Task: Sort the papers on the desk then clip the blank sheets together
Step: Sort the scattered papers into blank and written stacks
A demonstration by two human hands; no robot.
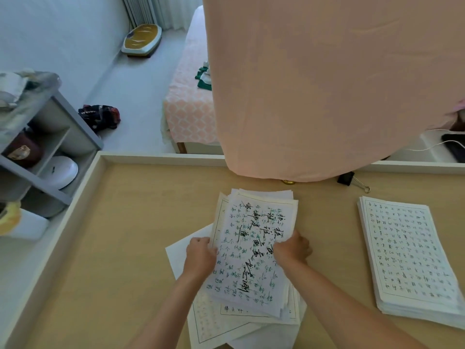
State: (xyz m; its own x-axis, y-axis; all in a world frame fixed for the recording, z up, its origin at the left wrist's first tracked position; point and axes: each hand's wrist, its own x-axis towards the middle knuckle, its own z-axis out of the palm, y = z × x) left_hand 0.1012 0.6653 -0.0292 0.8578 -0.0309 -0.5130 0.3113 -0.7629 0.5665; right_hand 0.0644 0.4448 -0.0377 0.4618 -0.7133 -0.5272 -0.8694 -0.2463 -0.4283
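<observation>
A loose pile of papers (251,268) lies in the middle of the wooden desk (113,248). Its top sheet carries black and green handwriting. My left hand (200,255) grips the left edge of the top sheets, fingers curled round them. On the right edge, my right hand (293,246) pinches the same sheets. A plain white sheet (180,250) sticks out at the pile's left. A neat stack of written grid sheets (407,258) sits at the right. A black binder clip (348,178) lies near the desk's far edge.
A large pink cloth (327,84) hangs over the desk's far right side. A grey shelf unit (40,147) stands to the left of the desk. Behind the desk is a bed with a pink patterned cover (188,104). A dark device with a white cable (453,147) lies far right.
</observation>
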